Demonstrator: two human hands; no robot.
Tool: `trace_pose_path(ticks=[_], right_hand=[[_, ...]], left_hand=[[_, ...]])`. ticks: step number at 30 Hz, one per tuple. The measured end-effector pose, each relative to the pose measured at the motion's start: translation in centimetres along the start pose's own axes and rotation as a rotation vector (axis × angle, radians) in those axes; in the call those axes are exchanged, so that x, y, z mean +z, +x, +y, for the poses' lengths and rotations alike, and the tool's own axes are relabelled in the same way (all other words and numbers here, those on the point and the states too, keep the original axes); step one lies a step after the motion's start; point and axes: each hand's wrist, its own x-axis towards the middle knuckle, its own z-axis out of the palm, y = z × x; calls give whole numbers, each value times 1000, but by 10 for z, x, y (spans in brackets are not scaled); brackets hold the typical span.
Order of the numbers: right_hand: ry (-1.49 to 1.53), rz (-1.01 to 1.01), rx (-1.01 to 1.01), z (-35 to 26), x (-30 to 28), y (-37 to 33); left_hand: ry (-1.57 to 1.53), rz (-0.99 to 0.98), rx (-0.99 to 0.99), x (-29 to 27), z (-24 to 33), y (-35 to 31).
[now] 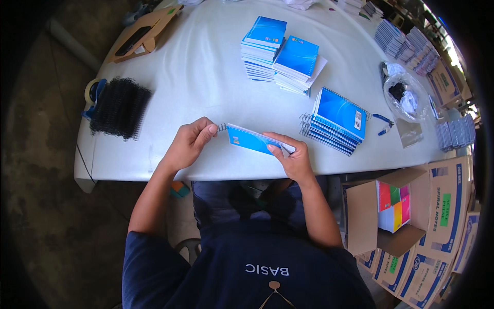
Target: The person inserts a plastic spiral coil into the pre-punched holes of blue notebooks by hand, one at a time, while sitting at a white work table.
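A small blue notebook (248, 139) is held over the near part of the table. My right hand (295, 158) is closed on its right end, with the thumb on the blue cover. At the left end, a dark spiral coil (222, 127) sticks out beyond the row of holes. The fingers of my left hand (193, 140) pinch the coil's free end. Just right of my right hand lies a stack of coil-bound blue notebooks (338, 114), with loose coil ends jutting out. Two piles of blue-covered pads (265, 30), (297, 54) stand farther back.
A heap of black spiral coils (121, 109) lies at left beside a tape dispenser (92, 95). Blue-handled pliers (383, 123) and a plastic bag (410, 98) are at right. Cardboard holding a dark phone-like object (135, 41) sits far left. An open carton (363, 216) of colourful notebooks stands below the table's right edge.
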Motion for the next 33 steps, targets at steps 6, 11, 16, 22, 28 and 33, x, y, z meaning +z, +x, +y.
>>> trace_pose_path(ticks=[6, 11, 16, 22, 28, 33], right_hand=[[13, -36, 0, 2, -2, 2], [32, -73, -30, 0, -3, 1], [29, -75, -11, -1, -4, 2], [135, -113, 12, -8, -4, 1], [280, -61, -137, 3, -10, -7], [419, 6, -88, 7, -8, -8]], left_hand=[[-114, -92, -202, -6, 13, 2], [-232, -171, -244, -17, 9, 1], [-336, -356, -267, -19, 9, -2], [54, -172, -122, 23, 5, -8], [212, -87, -72, 39, -1, -8], [188, -22, 22, 46, -4, -11]])
